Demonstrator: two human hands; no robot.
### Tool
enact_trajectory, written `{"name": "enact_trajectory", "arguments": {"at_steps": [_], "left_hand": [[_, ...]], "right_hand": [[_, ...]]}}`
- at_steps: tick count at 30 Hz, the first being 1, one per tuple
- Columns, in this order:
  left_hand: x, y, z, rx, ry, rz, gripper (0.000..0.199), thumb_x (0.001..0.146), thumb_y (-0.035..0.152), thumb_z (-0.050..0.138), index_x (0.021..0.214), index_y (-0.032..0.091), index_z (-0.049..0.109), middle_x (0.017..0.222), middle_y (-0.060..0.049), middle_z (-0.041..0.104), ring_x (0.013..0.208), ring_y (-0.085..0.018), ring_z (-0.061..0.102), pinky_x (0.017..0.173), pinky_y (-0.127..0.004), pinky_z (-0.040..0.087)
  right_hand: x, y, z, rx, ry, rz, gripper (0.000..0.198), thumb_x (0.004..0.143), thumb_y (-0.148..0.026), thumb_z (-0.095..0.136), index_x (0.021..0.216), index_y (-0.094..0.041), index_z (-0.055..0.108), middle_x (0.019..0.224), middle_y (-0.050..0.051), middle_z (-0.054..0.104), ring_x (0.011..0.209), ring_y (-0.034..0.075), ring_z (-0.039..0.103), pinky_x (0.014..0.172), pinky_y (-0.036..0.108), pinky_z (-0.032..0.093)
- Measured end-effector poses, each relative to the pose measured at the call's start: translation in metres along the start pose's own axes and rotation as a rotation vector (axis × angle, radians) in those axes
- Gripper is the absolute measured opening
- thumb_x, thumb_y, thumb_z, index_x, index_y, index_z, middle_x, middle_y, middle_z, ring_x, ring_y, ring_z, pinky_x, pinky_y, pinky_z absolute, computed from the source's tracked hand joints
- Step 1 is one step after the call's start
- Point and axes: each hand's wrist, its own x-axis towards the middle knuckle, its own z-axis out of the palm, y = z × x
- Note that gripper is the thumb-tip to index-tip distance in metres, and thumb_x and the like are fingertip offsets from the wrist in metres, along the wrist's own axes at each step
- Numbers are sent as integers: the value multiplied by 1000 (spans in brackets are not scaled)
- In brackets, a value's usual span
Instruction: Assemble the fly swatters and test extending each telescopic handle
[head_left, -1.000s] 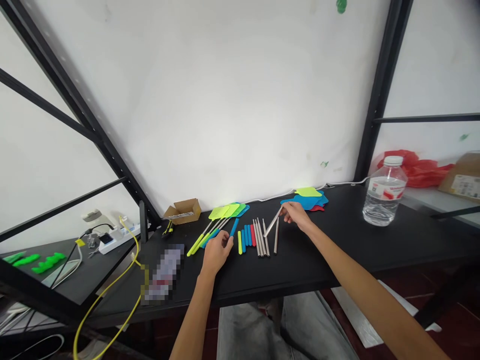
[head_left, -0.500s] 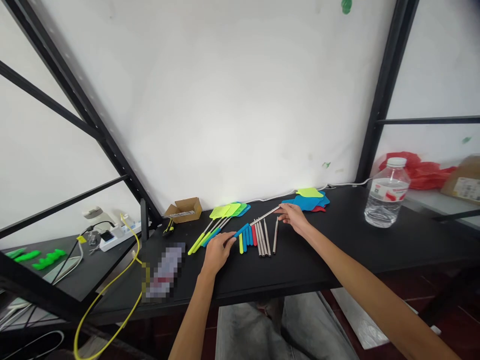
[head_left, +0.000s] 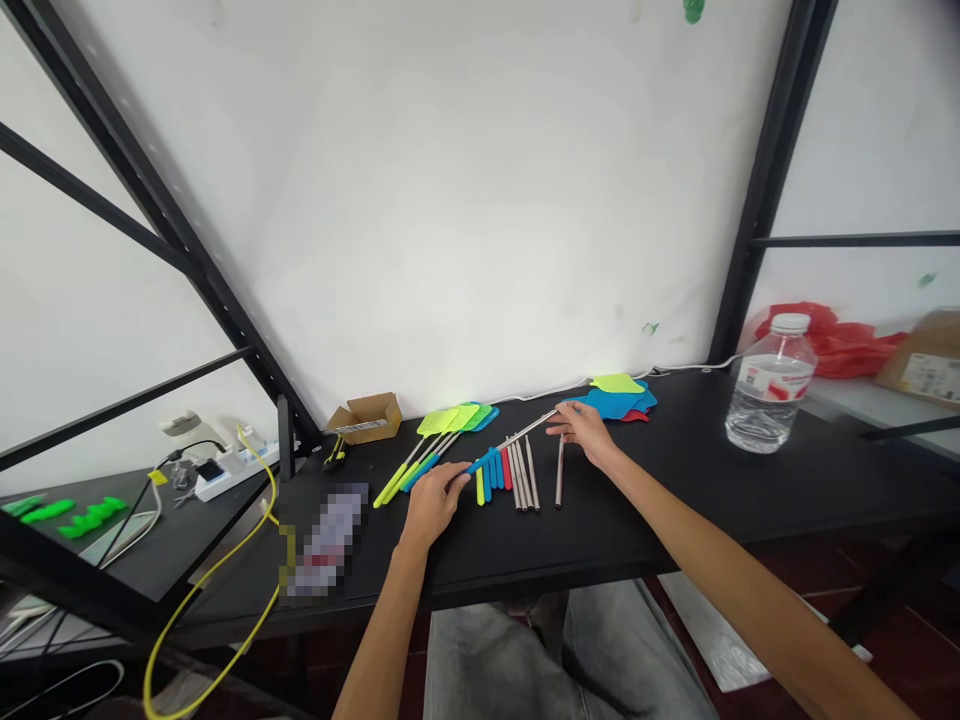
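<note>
My left hand [head_left: 437, 500] is closed round a blue fly swatter handle [head_left: 482, 460], pointed up and to the right. From its far end runs a thin metal rod [head_left: 529, 430], whose other end my right hand [head_left: 583, 430] pinches. Below the rod, loose handles lie side by side: a yellow handle [head_left: 480, 487], several blue ones and a red handle [head_left: 507, 470]. To their right are several metal tubes [head_left: 523, 480], and a single metal tube [head_left: 559, 475] lies apart under my right hand. Loose blue swatter heads [head_left: 611, 402] lie just beyond that hand.
Fly swatters with yellow and blue heads [head_left: 439, 422] lie behind my left hand. An open cardboard box [head_left: 367, 418] stands near the wall. On the right is a large water bottle [head_left: 772, 385]; at left, a yellow cable [head_left: 217, 575] hangs over the black table's edge [head_left: 510, 590].
The single metal tube below my right hand has shifted slightly to the right. Both hands keep their hold on the handle and rod, almost unmoved.
</note>
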Motion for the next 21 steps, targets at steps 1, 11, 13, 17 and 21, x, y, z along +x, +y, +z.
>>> {"name": "enact_trajectory", "arguments": {"at_steps": [1, 11, 13, 17, 21], "left_hand": [[0, 0, 0, 1, -2, -2, 31, 95, 35, 43, 110, 25, 68, 104, -5, 72, 95, -22, 65, 81, -32, 49], [0, -1, 1, -11, 9, -29, 32, 95, 36, 43, 110, 23, 67, 101, -6, 73, 91, -22, 66, 81, -34, 51], [0, 0, 1, -15, 3, -24, 31, 94, 36, 43, 109, 23, 67, 103, -6, 72, 94, -23, 65, 83, -34, 50], [0, 2, 1, -13, 5, -25, 32, 95, 37, 43, 110, 23, 67, 101, -6, 71, 90, -22, 65, 82, -34, 50], [0, 3, 1, 11, -5, -3, 35, 96, 40, 40, 115, 24, 64, 101, -6, 69, 89, -22, 64, 80, -32, 49]], "right_hand": [[1, 1, 0, -20, 1, -19, 16, 88, -34, 56, 88, -18, 52, 89, 9, 73, 66, 18, 72, 42, 17, 47], [-4, -1, 3, -75, -131, -18, 22, 88, -41, 54, 84, -19, 50, 95, 11, 73, 68, 17, 72, 46, 18, 49], [-8, -1, 5, -136, -250, -13, 25, 87, -44, 55, 83, -19, 50, 97, 11, 73, 69, 17, 71, 47, 18, 48], [-14, -1, 8, -295, -377, -154, 31, 85, -50, 53, 83, -19, 53, 97, 9, 73, 61, 14, 67, 46, 19, 43], [-12, -7, 3, -582, -302, -330, 32, 87, -50, 49, 93, -21, 62, 93, 6, 73, 74, 18, 66, 62, 26, 48]]}}
